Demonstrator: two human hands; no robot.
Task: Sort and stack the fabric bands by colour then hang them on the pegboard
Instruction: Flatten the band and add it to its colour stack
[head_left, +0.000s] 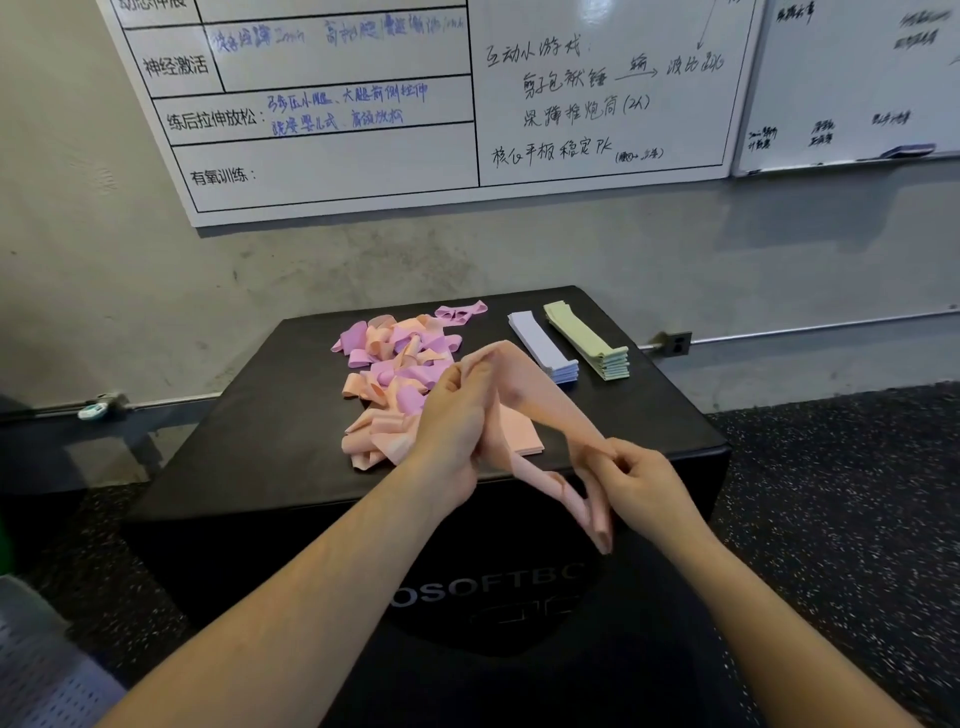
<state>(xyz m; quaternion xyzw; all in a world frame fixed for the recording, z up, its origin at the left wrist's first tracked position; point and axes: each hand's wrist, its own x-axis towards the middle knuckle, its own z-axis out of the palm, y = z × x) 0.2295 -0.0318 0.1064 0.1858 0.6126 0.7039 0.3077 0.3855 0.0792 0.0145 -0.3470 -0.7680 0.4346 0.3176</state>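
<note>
Left hand (457, 410), right hand (636, 483), stretching peach band (540, 395)

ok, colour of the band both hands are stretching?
Peach-pink band, gripped by the left hand and right hand; head view.

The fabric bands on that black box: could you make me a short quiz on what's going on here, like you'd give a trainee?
1. True or false: the person holds a peach band with both the left hand and the right hand.
2. Which neat stack lies furthest right on the black box?
A. the lavender stack
B. the green stack
C. the flat peach stack
3. Fill in: the loose pile still to be sorted mixes peach bands with ____ ones.

Key: 1 true; 2 B; 3 purple.
</note>
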